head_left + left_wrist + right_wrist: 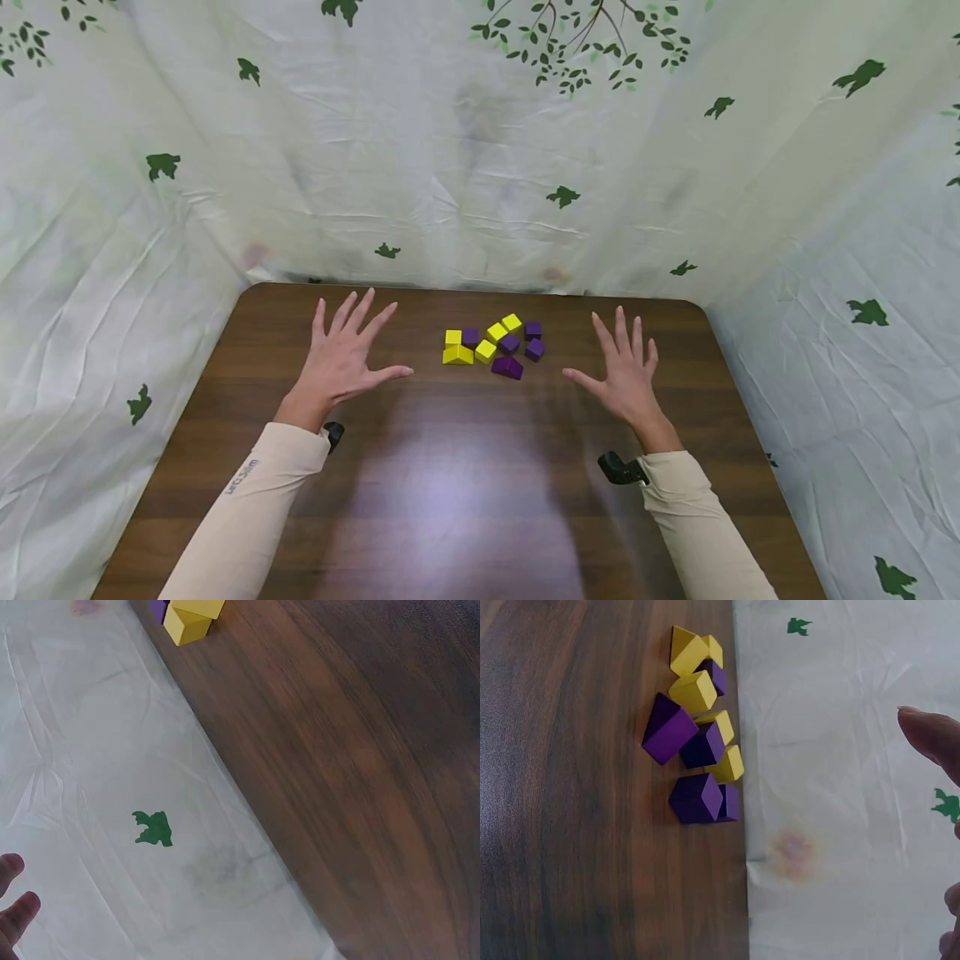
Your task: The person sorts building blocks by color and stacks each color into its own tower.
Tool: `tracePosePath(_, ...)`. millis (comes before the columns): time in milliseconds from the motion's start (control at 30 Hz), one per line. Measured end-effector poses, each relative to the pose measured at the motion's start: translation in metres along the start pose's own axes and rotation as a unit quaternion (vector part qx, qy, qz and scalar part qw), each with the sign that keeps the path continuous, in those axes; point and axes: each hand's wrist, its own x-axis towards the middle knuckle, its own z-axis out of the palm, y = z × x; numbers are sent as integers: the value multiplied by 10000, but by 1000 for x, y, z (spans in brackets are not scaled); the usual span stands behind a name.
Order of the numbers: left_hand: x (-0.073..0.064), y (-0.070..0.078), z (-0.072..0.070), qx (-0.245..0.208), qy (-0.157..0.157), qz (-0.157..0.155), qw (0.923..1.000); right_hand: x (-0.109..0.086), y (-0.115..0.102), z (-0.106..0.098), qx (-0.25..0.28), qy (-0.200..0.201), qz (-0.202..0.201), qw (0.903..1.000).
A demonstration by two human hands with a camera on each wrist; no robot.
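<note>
Several yellow and purple blocks lie in a loose cluster toward the far side of the table. Among them are a yellow triangular block (457, 356) at the left front and a purple triangular block (507, 367) at the front middle. A yellow cube (486, 351) sits between these two, and a purple cube (535, 349) lies at the right. My left hand (341, 354) is held left of the cluster with fingers spread, touching no block. On the other side my right hand (624, 375) is likewise spread and holds nothing. The right wrist view shows the purple triangular block (669, 729) close up.
A brown wooden table (450, 500) has rounded far corners. White cloth (420, 167) printed with green leaves and birds hangs behind it and along both sides. Dark wrist devices (621, 468) are worn near both cream sleeves (247, 508).
</note>
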Motion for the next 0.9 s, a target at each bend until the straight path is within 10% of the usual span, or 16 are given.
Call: tracePosePath(900,30,16,51,-314,187,276,9989,18,-2,36,612,345,239,9972)
